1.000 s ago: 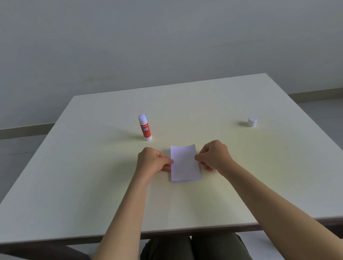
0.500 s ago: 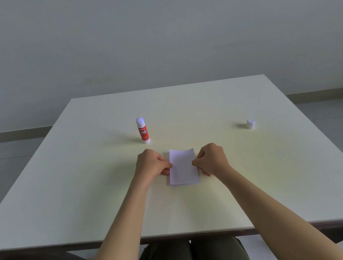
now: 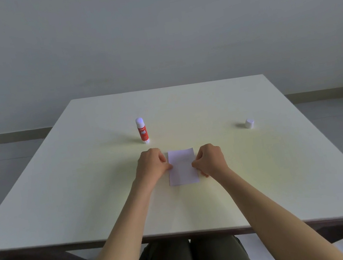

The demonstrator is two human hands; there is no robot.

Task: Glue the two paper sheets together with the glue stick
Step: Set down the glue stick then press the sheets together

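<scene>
A small white paper rectangle (image 3: 182, 167) lies flat on the white table (image 3: 87, 196); I cannot tell two sheets apart in it. My left hand (image 3: 152, 165) pinches its left edge with curled fingers. My right hand (image 3: 210, 159) pinches its right edge the same way. The glue stick (image 3: 142, 130), red with a white uncapped top, stands upright behind my left hand. Its white cap (image 3: 249, 123) sits apart at the right of the table.
The table's near edge (image 3: 180, 232) runs just above my knees. A grey wall stands behind the far edge, with floor to the left and right of the table.
Both hands stay at the paper's side edges, with the right thumb shifted slightly inward onto the sheet. The glue stick and cap have not moved.
</scene>
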